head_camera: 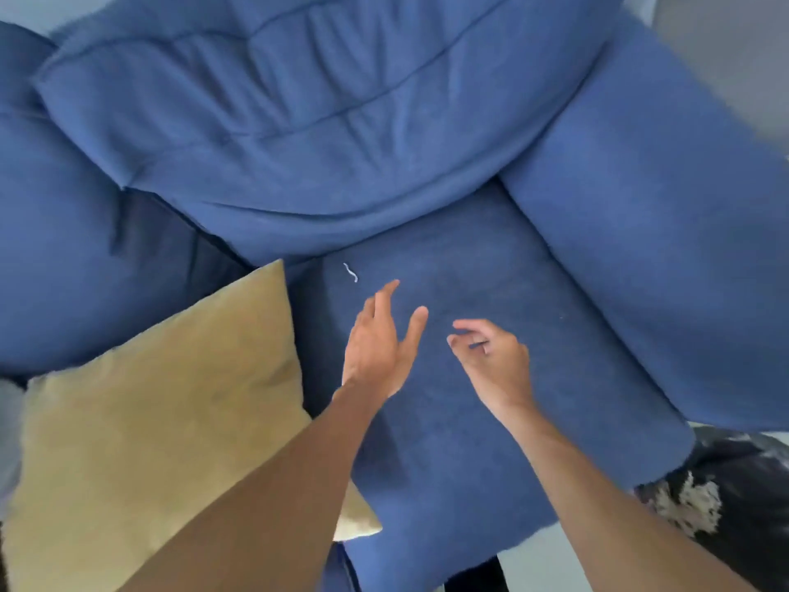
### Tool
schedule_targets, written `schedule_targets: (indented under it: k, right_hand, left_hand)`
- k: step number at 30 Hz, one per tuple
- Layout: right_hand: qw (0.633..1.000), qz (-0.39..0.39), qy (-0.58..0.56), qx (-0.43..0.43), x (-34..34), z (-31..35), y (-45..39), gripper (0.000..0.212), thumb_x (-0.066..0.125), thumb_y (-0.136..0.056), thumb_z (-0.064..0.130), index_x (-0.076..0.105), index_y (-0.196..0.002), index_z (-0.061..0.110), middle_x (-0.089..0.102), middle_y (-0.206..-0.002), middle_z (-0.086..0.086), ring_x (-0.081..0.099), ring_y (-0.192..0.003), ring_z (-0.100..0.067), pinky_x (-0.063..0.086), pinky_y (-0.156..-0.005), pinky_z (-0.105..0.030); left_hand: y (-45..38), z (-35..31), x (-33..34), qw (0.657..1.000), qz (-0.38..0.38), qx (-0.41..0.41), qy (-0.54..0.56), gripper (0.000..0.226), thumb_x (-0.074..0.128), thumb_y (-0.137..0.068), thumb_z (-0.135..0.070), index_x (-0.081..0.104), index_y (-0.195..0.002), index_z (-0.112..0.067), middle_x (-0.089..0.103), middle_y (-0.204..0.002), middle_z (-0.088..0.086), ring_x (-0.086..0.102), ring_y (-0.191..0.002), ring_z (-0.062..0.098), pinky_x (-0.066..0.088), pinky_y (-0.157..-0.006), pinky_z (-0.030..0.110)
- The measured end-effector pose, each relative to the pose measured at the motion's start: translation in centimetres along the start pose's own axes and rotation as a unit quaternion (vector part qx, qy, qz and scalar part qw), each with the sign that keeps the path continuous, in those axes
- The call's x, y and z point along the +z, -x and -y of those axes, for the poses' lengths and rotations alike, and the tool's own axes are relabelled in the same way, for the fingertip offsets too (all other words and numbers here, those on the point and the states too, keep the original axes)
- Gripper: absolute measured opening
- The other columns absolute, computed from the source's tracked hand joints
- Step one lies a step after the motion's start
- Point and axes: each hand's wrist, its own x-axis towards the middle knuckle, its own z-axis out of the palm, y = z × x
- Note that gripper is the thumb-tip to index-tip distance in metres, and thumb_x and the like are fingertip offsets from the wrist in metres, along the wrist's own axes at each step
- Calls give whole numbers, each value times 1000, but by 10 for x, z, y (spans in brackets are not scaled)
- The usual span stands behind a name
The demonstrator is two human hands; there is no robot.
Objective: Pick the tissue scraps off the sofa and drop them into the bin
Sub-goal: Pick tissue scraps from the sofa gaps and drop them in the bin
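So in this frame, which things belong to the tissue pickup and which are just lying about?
Part of the job:
- thin white tissue scrap on the sofa seat
- left hand, open, nearest the scrap
- right hand, fingers curled; whether it holds anything is unclear
- no bin in view

Just lying about:
- tan cushion
- dark patterned rug

The sofa (469, 420) is blue cloth, matt and softly napped like suede, creased on the back cushion (299, 121) at upper centre. The tan pillow (170, 399) at lower left is smoother matt woven fabric.
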Motion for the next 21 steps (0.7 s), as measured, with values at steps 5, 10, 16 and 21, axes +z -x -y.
schedule_targets:
  k: [5,10,16,21]
  right_hand:
    - [992,64,92,-59,89,41,-72,30,77,-91,36,78,-118,25,78,-99,5,65,-82,-10,46,-79,-6]
    - [965,54,229,-112,155,60,-130,45,75,-89,47,70,-131,29,76,-111,3,67,-111,-21,53,-94,-41]
    - [948,20,270,-170,178,58,-153,12,69,-97,25,81,-96,23,75,-91,-7,69,-89,-32,52,-75,-40]
    - [983,8,129,-128,126,31,-133,12,66,-99,20,77,-95,17,73,-89,0,60,-73,-5,50,-75,-19]
  left_hand:
    - [-20,74,-32,990,-62,-106,63,64,57,-101,-55,37,-154,-25,53,-150,-3,52,-135,13,37,-101,25]
    - [-31,115,-31,975,-112,-163,103,67,63,-99,-49,38,-154,-20,56,-148,2,52,-135,15,41,-110,31]
    - [-41,112,-21,976,-116,-151,107,70,66,-98,-48,37,-155,-19,52,-152,-1,48,-136,6,37,-111,23]
    - [-58,73,-20,990,-72,-90,78,69,63,-97,-53,36,-154,-26,51,-152,-4,47,-139,6,35,-104,19]
